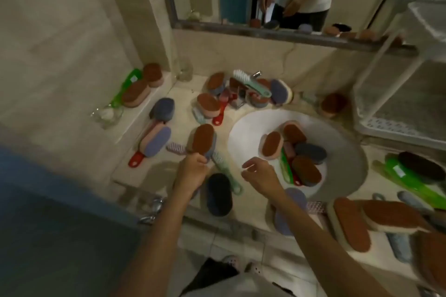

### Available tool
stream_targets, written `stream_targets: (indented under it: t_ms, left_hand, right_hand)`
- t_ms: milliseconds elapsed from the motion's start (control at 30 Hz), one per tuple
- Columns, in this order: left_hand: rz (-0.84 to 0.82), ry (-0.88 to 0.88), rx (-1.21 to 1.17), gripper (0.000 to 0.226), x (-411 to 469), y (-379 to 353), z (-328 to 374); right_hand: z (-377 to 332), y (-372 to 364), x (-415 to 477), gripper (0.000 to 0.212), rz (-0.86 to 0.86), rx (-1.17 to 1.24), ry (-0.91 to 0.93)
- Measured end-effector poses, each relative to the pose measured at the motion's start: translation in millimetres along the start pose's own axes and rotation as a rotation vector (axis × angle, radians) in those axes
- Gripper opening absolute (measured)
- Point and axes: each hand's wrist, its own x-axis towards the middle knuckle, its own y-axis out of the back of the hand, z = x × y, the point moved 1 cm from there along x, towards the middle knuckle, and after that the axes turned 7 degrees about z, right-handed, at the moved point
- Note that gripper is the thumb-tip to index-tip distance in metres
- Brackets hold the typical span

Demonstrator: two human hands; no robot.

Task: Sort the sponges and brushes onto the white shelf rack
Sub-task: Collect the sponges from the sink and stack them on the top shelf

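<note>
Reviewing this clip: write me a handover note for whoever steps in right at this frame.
Left hand: shut on brown-topped sponge at the counter's front.
Right hand: open, empty, beside the sink.
Sponges and brushes lie all over the counter, by the tap and piled in the sink.
White shelf rack, on the right: visible shelves look bare.
Done: apparently nothing.
Left: practically everything.

Sponges [293, 149] crowd the basin [347, 152]; shelf rack [398, 94] apparently unobstructed.
</note>
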Motion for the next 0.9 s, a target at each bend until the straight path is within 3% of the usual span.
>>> stream_targets:
  t_ms: [133, 267, 367, 633, 767, 900]
  left_hand:
    - [0.112, 0.070, 0.405, 0.032, -0.9, 0.9, -29.3]
    - [0.027, 0.167, 0.472, 0.061, 3.4, -0.1, -43.6]
    - [-0.015, 0.196, 0.480, 0.068, 8.3, -2.9, -51.3]
    - [-0.034, 0.283, 0.289, 0.087, 10.3, 1.3, -59.1]
    - [0.029, 0.342, 0.065, 0.069, 7.9, 14.6, -47.6]
    - [0.102, 0.287, -0.211, 0.053, 21.7, 33.0, -13.1]
  right_hand:
    - [0.4, -34.3, -11.7, 0.049, -0.146, -0.197, -0.081]
    - [6.8, -60.0, -11.5, 0.063, -0.215, -0.266, -0.148]
    - [13.7, -74.3, -11.7, 0.061, -0.271, -0.310, -0.192]
    - [12.5, -85.8, -17.3, 0.079, -0.134, -0.141, -0.294]
    - [1.5, -74.6, -17.4, 0.062, 0.015, -0.009, -0.278]
    - [-21.9, -44.7, -6.2, 0.041, 0.312, 0.024, -0.089]
